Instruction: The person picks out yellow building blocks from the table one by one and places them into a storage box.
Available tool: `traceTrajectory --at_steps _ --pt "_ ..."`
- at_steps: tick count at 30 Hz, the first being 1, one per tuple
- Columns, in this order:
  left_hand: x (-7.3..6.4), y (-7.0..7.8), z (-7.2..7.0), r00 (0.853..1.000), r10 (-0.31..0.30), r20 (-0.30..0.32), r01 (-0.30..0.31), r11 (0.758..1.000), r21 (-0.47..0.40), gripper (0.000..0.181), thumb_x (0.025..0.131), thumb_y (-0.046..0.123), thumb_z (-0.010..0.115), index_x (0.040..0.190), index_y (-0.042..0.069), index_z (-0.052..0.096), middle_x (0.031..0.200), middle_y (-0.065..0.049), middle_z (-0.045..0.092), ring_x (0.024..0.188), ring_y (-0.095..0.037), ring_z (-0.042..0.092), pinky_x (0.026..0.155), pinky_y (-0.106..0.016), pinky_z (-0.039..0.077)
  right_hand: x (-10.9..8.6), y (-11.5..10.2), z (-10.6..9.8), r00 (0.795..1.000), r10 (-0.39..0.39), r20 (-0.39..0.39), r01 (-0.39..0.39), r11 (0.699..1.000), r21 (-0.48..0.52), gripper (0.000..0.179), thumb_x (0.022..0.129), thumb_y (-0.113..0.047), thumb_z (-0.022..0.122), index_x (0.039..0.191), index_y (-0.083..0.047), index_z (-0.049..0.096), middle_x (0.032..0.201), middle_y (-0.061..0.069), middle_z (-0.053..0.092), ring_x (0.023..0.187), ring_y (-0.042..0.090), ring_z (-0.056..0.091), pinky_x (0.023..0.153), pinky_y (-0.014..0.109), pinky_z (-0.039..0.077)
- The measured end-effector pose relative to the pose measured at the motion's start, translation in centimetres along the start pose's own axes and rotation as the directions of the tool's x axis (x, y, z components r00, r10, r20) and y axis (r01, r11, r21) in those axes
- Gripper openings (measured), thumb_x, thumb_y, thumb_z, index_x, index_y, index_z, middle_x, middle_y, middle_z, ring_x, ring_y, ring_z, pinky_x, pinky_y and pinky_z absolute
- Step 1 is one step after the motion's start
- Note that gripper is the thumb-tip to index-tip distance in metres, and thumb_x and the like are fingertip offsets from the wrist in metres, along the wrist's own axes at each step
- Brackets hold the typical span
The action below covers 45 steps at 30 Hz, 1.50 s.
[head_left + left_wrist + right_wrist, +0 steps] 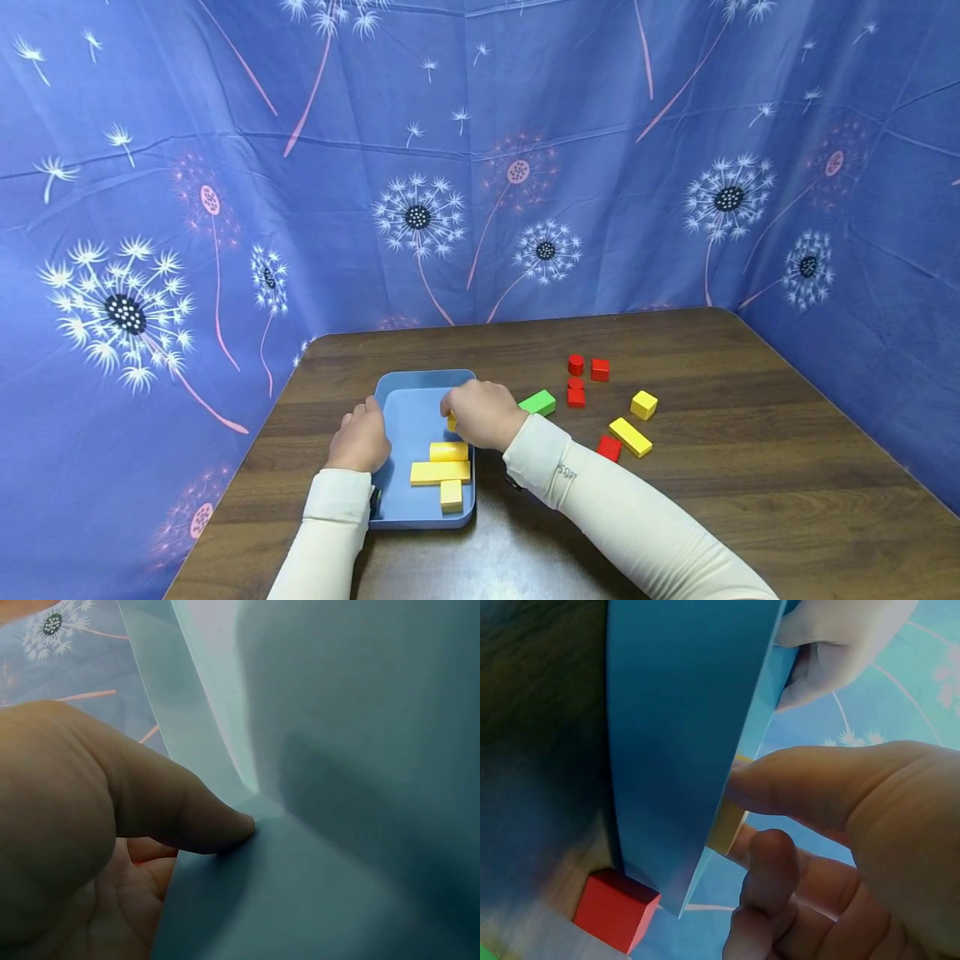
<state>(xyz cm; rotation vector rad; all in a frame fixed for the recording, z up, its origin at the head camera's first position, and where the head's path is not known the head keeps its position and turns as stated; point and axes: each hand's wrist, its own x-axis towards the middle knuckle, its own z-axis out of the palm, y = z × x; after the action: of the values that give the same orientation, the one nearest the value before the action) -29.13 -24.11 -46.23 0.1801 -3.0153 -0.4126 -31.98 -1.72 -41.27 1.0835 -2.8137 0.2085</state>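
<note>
A blue tray (405,421) stands on the left part of the wooden table. My left hand (360,437) grips its left wall; in the left wrist view the thumb (202,814) presses the inner face while fingers lie outside. Over the tray's right side, my right hand (487,414) pinches a yellow block (727,825), mostly hidden by the fingers in the head view. Inside the tray lie a yellow cylinder (448,452), a long yellow block (440,473) and a smaller yellow block (451,497), grouped near the right wall.
Right of the tray are a green block (538,403), a red cylinder (575,364), a red cube (600,369), other red pieces (576,398), a red block (609,448), a long yellow block (631,437) and a yellow cube (643,405). Blue patterned cloth (480,250) hangs behind the table.
</note>
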Motion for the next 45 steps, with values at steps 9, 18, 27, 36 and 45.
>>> traceTrajectory --at_steps 9,18,27,36,45 --pt "0.0 0.0 0.0 1.000 0.000 0.003 0.000 1.000 0.003 0.066 0.094 0.002 0.060 0.151 -0.017 0.032 0.141 -0.037 0.052 0.124 -0.051 0.054 0.100 -0.066 0.049 -0.1 0.1 0.6 1.000 -0.009 -0.004 0.009 1.000 -0.007 0.025 0.090 -0.014 0.076 0.112 -0.025 0.081 0.104 -0.009 0.079 0.084 0.011 0.071 0.061 0.033 0.059" --pt "0.0 0.0 0.0 1.000 -0.015 0.013 0.015 1.000 0.000 0.066 0.095 0.003 0.059 0.152 -0.016 0.031 0.143 -0.036 0.051 0.128 -0.051 0.053 0.103 -0.066 0.048 0.0 0.1 0.9 1.000 -0.004 0.009 0.004 1.000 -0.015 0.026 0.090 -0.015 0.076 0.113 -0.027 0.081 0.105 -0.010 0.079 0.085 0.012 0.071 0.060 0.035 0.058" --pt "-0.2 0.3 -0.1 1.000 -0.020 0.018 0.020 1.000 0.000 0.067 0.095 0.003 0.061 0.152 -0.016 0.031 0.143 -0.037 0.051 0.127 -0.051 0.054 0.102 -0.066 0.048 -0.1 0.0 1.3 1.000 -0.006 0.029 0.006 1.000 -0.005 0.026 0.093 -0.015 0.074 0.116 -0.025 0.080 0.107 -0.008 0.079 0.087 0.012 0.072 0.061 0.034 0.059" --pt "0.0 0.2 0.0 1.000 -0.013 0.008 0.013 1.000 0.001 0.065 0.096 0.003 0.059 0.152 -0.016 0.031 0.144 -0.037 0.050 0.126 -0.051 0.054 0.102 -0.066 0.048 -0.2 0.1 1.4 0.999 0.000 0.035 0.000 1.000 -0.001 0.025 0.093 -0.016 0.075 0.115 -0.024 0.081 0.106 -0.008 0.079 0.087 0.011 0.071 0.065 0.034 0.060" --pt "-0.1 0.1 0.0 1.000 -0.004 0.007 0.003 1.000 0.004 0.065 0.095 0.003 0.059 0.151 -0.017 0.032 0.141 -0.037 0.052 0.125 -0.052 0.054 0.101 -0.066 0.048 -0.3 0.2 1.6 0.999 0.007 0.052 -0.008 1.000 0.008 0.025 0.093 -0.017 0.075 0.116 -0.024 0.080 0.106 -0.007 0.078 0.085 0.009 0.069 0.066 0.033 0.060"
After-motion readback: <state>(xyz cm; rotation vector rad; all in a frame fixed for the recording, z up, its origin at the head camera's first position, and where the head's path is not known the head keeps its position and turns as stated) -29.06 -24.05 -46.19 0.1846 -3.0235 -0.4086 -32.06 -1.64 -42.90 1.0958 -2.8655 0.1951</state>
